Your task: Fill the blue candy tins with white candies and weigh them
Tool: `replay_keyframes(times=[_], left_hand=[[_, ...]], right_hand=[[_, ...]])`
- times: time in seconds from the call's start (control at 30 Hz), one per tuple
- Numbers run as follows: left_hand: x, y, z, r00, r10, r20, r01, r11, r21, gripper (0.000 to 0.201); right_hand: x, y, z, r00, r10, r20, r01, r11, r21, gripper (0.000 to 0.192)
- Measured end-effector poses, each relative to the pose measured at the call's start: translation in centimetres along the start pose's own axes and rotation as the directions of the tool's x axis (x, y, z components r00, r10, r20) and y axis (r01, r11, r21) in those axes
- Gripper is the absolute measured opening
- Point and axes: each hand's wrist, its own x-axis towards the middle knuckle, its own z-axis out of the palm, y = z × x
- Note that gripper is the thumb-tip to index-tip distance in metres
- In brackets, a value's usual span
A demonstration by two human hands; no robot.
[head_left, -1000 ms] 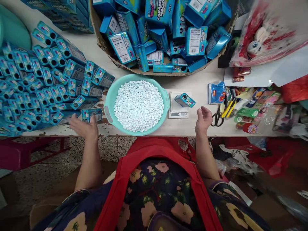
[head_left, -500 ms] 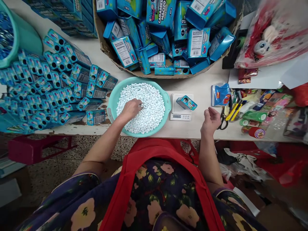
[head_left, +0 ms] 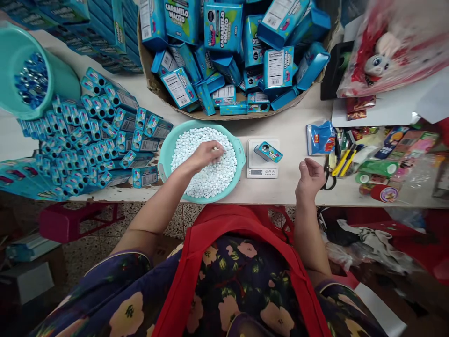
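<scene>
Head view: the left hand (head_left: 205, 155) has moved from the stacked blue boxes (head_left: 101, 140) near the counter's left edge into the teal basin (head_left: 167, 149) at the front edge, fingers curled among the white candies (head_left: 210, 175); whether it has pinched any cannot be told. The right hand (head_left: 310, 177) stays loosely open, empty, beside the scale (head_left: 262, 169) carrying one small box (head_left: 268, 152).
</scene>
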Motion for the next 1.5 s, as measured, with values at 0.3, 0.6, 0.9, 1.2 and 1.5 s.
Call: replay_keyframes(times=[0.3, 0.6, 0.9, 1.2, 1.5], left_hand=[[4.5, 6.4, 10.6, 0.899, 0.285, 0.334, -0.426, 0.387, 0.817, 0.03], [5.2, 5.9, 11.1, 0.86, 0.384, 0.335, -0.47, 0.346, 0.812, 0.029], [3.2, 6.0, 5.5, 0.778, 0.619, -0.108, -0.431, 0.65, 0.626, 0.009], [2.5, 4.7, 4.6, 0.851, 0.525, -0.011, -0.366, 0.607, 0.706, 0.024], [5.0, 3.8, 11.8, 0.835, 0.431, 0.344, -0.491, 0.299, 0.818, 0.035]], right_hand=[[-0.6, 0.8, -3.1, 0.995, 0.076, -0.057, -0.073, 0.996, 0.06, 0.042], [-0.6, 2.6, -4.8, 0.984, 0.153, -0.094, -0.145, 0.986, 0.086, 0.041], [0.1, 2.3, -4.2, 0.992, 0.107, -0.064, -0.104, 0.993, 0.051, 0.04], [-0.8, 1.1, -3.2, 0.992, 0.116, -0.055, -0.113, 0.992, 0.048, 0.04], [0.9, -2.5, 0.7, 0.998, 0.008, 0.061, -0.006, 1.0, -0.024, 0.039]])
